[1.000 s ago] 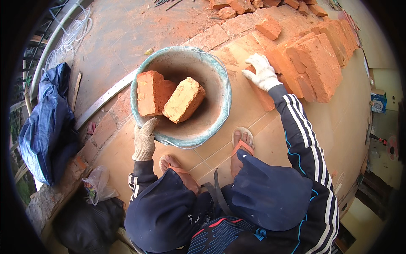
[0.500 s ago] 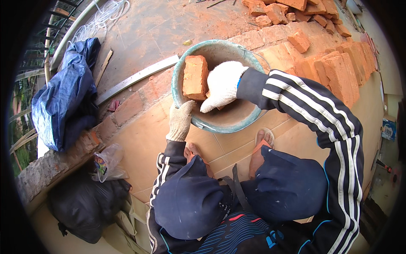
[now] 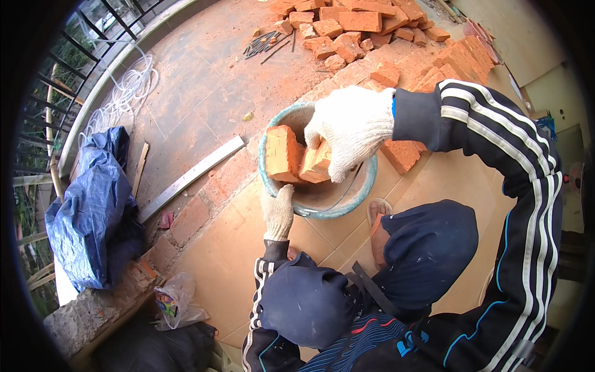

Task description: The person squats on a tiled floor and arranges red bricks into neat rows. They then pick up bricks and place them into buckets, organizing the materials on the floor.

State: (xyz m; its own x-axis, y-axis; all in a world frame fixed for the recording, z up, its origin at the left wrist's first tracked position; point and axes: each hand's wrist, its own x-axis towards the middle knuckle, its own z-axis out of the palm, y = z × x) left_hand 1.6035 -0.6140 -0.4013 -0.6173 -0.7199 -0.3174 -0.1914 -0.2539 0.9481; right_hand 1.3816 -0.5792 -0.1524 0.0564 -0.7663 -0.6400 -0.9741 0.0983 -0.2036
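Observation:
A round bucket (image 3: 367, 197) with a worn green rim stands in front of me. One orange brick (image 3: 282, 154) leans upright inside it on the left. My right hand (image 3: 354, 127), in a white knitted glove, is over the bucket, its fingers closed round a second brick (image 3: 317, 162) beside the first. Part of that brick is hidden behind the glove. At the near left rim, my left hand (image 3: 278, 215), gloved too, pinches the bucket's edge with the thumb over the inside.
A heap of bricks (image 3: 362, 22) lies at the far side, with thin dark rods (image 3: 263, 43) beside it. A metal straightedge (image 3: 192, 177) rests left of the bucket. Blue tarp (image 3: 93, 211), coiled clear hose (image 3: 133, 84) and a plastic bag (image 3: 176, 301) are farther left.
My right hand has risen and moved right inside the bucket, and the brick in it now shows. My left hand stays on the rim. The whole view has shifted.

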